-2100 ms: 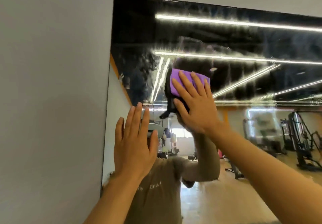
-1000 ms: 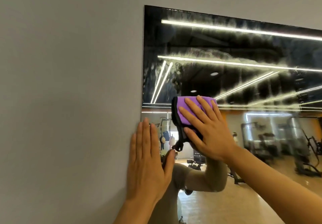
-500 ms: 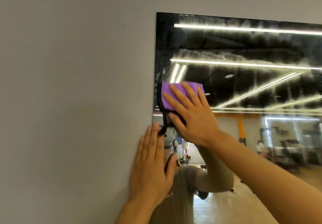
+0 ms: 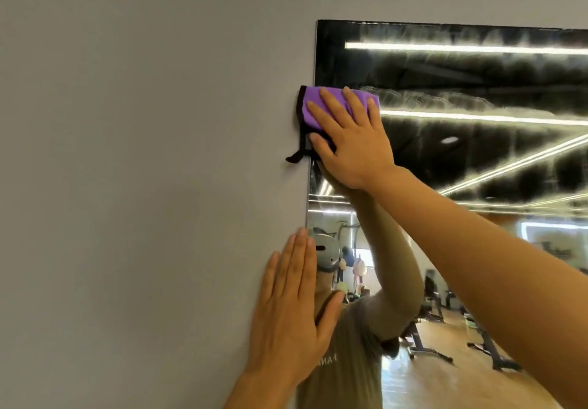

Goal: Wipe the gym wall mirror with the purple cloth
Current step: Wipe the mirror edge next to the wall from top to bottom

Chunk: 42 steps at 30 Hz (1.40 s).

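The wall mirror [image 4: 477,160] fills the right of the head view, with its left edge running down the middle. A folded purple cloth [image 4: 313,112] with black trim lies at that left edge near the top corner, overlapping onto the wall. My right hand [image 4: 350,144] presses flat on the cloth with fingers spread. A black loop of the trim hangs off the cloth to the left. My left hand [image 4: 292,313] rests flat and empty lower down, straddling the mirror's edge and the wall. Smeary streaks show on the upper glass.
A plain grey wall [image 4: 143,186] takes up the left half and the strip above the mirror. The glass reflects ceiling light strips, gym machines on a wooden floor and my own torso and arm.
My right hand has slid the cloth up and to the left, from the glass out over the mirror's left edge. The left hand has stayed flat at the lower edge.
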### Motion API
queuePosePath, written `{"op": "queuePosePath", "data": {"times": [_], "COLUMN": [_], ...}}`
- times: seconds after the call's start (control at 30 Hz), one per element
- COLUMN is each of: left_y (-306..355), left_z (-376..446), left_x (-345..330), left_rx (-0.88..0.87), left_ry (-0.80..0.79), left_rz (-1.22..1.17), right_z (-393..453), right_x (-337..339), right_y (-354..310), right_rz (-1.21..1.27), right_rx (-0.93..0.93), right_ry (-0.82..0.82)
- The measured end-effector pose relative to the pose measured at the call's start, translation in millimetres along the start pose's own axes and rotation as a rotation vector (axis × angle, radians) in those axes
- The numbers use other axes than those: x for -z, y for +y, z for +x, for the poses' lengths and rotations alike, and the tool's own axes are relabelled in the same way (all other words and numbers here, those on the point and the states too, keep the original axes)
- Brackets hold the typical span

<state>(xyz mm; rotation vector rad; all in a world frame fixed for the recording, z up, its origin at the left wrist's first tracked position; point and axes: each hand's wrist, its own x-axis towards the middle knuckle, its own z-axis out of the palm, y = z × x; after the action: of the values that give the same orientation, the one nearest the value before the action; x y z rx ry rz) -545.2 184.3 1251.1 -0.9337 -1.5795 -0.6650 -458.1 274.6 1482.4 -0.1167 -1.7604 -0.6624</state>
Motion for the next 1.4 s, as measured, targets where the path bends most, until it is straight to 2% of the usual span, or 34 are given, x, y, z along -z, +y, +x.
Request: {"op": "queuePosePath", "data": {"times": [0.13, 0.33, 0.47, 0.53, 0.67, 0.73, 0.9, 1.07, 1.23, 1.4], "left_y": [-5, -12, -16, -17, -21, -22, -30, -39, -39, -39], "left_z": [-8, -10, -11, -11, -11, -11, -14, -19, -18, -20], "left_x": [2, 6, 10, 12, 17, 20, 32, 38, 40, 36], "left_rx": [0.018, -0.021, -0.048, -0.053, -0.074, -0.083, -0.147, -0.197, -0.189, -0.171], "left_ry": [0.001, -0.027, -0.045, -0.056, -0.096, -0.11, -0.104, -0.156, -0.167, -0.119], "left_rz": [-0.031, -0.075, -0.097, -0.08, -0.051, -0.06, -0.167, -0.212, -0.184, -0.221], "right_z": [-59, -185, -179, -146, -82, -77, -150, -235, -200, -117], "right_x": [-10, -17, -16, -15, -11, -15, -26, -30, -23, -19], "right_y": [-7, -11, -3, 1, -5, -13, -29, -44, -30, -16], "right_rz": [0.037, 0.016, 0.019, 0.01, 0.028, 0.017, 0.067, 0.094, 0.115, 0.067], "right_rx": [0.04, 0.295, 0.374, 0.338, 0.075, 0.01, 0.134, 0.213, 0.251, -0.001], "right_ry": [0.055, 0.009, -0.041, -0.024, 0.054, 0.067, 0.095, 0.02, 0.023, 0.105]}}
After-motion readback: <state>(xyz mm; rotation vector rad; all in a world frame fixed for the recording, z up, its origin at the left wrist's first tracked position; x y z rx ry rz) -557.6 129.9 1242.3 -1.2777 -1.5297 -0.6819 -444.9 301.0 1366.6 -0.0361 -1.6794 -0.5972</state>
